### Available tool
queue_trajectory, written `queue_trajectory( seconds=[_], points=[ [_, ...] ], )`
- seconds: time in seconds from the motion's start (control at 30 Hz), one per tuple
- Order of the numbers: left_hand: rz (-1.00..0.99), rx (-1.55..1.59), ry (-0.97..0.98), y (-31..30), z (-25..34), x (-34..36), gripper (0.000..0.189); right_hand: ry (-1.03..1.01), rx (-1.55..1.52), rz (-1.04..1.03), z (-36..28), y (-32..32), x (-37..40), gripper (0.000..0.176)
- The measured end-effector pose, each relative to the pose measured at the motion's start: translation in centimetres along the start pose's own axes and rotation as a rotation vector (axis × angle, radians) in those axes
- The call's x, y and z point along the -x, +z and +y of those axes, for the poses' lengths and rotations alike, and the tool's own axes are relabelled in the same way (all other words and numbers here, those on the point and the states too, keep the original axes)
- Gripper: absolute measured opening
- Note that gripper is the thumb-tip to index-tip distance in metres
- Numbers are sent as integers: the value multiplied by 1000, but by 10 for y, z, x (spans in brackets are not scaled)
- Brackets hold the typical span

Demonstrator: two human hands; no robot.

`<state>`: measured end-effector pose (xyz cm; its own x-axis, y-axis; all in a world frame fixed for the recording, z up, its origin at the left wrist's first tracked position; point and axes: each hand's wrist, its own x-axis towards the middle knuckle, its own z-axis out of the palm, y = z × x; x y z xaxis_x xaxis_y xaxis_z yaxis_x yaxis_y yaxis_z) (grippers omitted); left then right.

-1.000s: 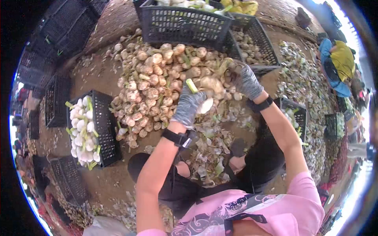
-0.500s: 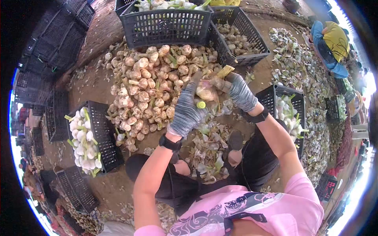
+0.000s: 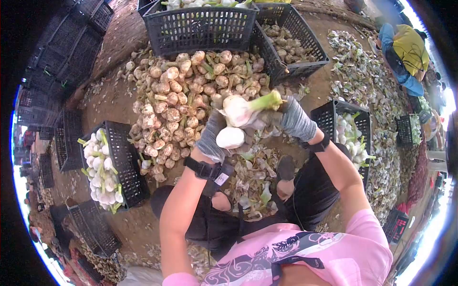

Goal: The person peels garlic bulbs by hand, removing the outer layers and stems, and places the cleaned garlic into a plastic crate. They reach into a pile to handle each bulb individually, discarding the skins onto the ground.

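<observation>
My left hand (image 3: 213, 136), in a grey knit glove, is turned palm up and closed around garlic. A clean white garlic bulb (image 3: 231, 137) rests at its palm. Above that, a second garlic bulb (image 3: 236, 110) shows pale skin and a thick green stem pointing right. My right hand (image 3: 296, 120), gloved too, is beside the stem's end, with its fingers blurred by motion and bent round loose greyish garlic skin (image 3: 263, 120). Beyond my hands lies a heap of unpeeled, soil-stained garlic (image 3: 179, 95).
Black crates of white garlic stand at left (image 3: 126, 167), right (image 3: 329, 117) and front (image 3: 200, 31). Another crate (image 3: 305, 69) holds brownish bulbs. Peeled skins (image 3: 250, 183) litter the ground between my feet. A person in yellow (image 3: 410, 50) is bent over at far right.
My left hand has rolled palm up, bringing the clean white bulb into sight. The second bulb's dirty outer skin has come away, baring pale skin and green stem. My right hand has shifted slightly right and down.
</observation>
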<state>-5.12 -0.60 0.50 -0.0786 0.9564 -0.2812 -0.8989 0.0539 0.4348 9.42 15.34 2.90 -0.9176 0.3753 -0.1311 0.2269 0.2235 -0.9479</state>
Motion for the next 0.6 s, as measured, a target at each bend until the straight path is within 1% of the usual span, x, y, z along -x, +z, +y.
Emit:
queue_trajectory(
  seconds=[0.03, 0.07, 0.1, 0.13, 0.17, 0.2, 0.23, 0.27, 0.3, 0.33, 0.37, 0.4, 0.43, 0.47, 0.5, 0.53, 0.57, 0.6],
  points=[
    [42, 23, -46, 2, -4, 3, 53, 1, -2, -4, 5, 1, 0, 31],
    [227, -346, 258, 10, -17, -3, 57, -42, -23, 13, 12, 1, 0, 29],
    [229, -348, 254, 10, -14, -6, 57, -85, -45, 34, 12, 2, 0, 28],
    [148, -140, 80, 10, -5, -11, 59, 66, -231, -58, 3, -2, 1, 30],
    [68, 68, -95, 9, 2, -13, 60, 65, -235, -52, 8, -1, 0, 30],
    [116, -176, 20, 6, 3, -7, 58, 89, -427, 8, 8, 3, -1, 32],
    [116, -177, 20, 4, 0, -8, 58, 113, -616, 65, 7, 5, -1, 35],
    [158, -397, 157, 2, -3, -10, 56, 158, -614, 66, 3, 3, 1, 39],
    [199, -619, 295, 8, -4, -10, 55, 156, -615, 65, 2, 6, 2, 39],
    [219, -696, 427, 20, -10, -7, 52, 78, -510, 84, 3, 8, 3, 39],
    [220, -698, 422, 23, -8, -5, 52, 2, -406, 103, 4, 12, 6, 39],
    [207, -677, 349, 23, -7, -4, 52, -128, -351, 109, -2, 14, 9, 38],
    [194, -654, 277, 24, -4, -2, 53, -125, -353, 111, 0, 15, 10, 38],
    [156, -618, 212, 27, -1, 1, 54, -68, -458, 102, 3, 15, 11, 35],
    [155, -619, 212, 26, 1, 3, 54, -12, -562, 92, 6, 14, 10, 32],
    [150, -566, 151, 26, 1, 4, 56, 44, -665, 81, 9, 13, 9, 29],
    [144, -514, 87, 26, 0, 5, 58, 43, -665, 83, 16, 13, 6, 29],
    [143, -515, 85, 27, -1, 6, 58, 133, -880, 56, 19, 14, 2, 28]
  ],
)
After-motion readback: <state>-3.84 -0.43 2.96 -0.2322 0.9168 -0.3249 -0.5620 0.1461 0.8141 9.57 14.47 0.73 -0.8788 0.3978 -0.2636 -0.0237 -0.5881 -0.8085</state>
